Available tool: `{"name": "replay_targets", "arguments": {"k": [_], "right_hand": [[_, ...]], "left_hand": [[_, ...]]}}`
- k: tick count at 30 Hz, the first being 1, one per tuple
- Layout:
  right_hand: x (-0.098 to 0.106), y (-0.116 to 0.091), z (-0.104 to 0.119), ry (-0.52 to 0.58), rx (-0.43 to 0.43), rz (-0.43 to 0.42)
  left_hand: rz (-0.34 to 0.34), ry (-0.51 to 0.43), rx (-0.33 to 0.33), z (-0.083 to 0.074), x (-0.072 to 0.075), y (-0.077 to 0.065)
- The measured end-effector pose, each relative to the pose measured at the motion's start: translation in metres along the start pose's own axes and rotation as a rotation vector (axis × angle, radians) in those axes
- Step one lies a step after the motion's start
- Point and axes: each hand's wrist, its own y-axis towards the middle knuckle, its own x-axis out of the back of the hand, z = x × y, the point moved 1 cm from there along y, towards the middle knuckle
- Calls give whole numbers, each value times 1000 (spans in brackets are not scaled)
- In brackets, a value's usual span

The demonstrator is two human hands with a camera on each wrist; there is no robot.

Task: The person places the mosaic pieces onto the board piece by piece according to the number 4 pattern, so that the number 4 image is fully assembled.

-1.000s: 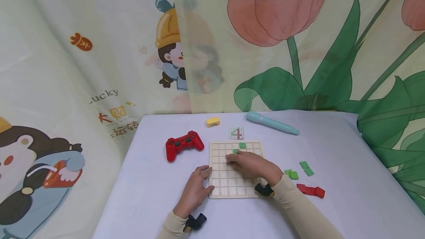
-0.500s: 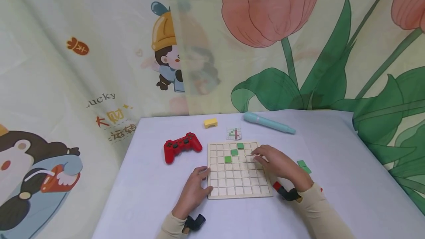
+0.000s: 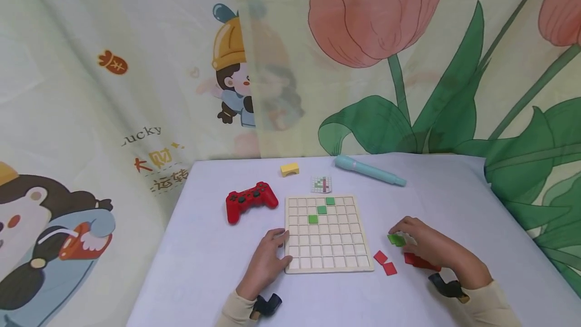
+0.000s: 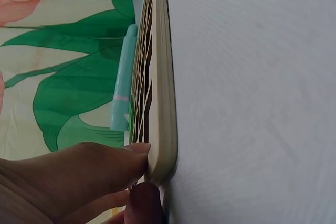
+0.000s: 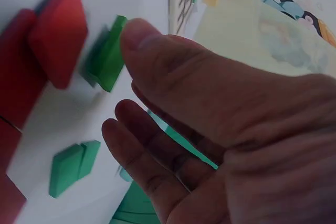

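A pale wooden grid board point(image 3: 327, 254) lies on the table, with three green tiles point(image 3: 322, 210) in a diagonal line on its upper squares. My left hand point(image 3: 265, 264) rests at the board's left edge; its thumb point(image 4: 118, 163) touches the rim in the left wrist view. Right of the board, my right hand point(image 3: 428, 241) is over loose green tiles point(image 3: 397, 239), thumb and fingers apart around them. The right wrist view has the thumb point(image 5: 144, 40) against a green tile point(image 5: 109, 53), partly hiding it. Red tiles point(image 3: 419, 262) lie under and beside this hand.
Two separate red tiles point(image 3: 390, 268) lie between board and right hand. Behind the board are a small printed grid card point(image 3: 321, 184), a yellow arch block point(image 3: 289, 169) and a teal pen-like stick point(image 3: 369, 170). A red game controller point(image 3: 251, 201) sits at the left.
My right hand has left the board, where a third green tile now shows, and has moved right to the loose green tiles. The left hand has stayed at the board's edge.
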Motion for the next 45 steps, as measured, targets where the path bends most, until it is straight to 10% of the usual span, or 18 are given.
{"name": "replay_targets", "arguments": {"k": [23,34,45], "right_hand": [[-17,14,5,-51,70,-74],[-18,41,57,9,327,-284],[-34,82,123,38,467,-150]], "left_hand": [[1,7,0,0,0,-1],[-8,6,-6,2,1,-1],[-1,6,-6,1,1,-1]]}}
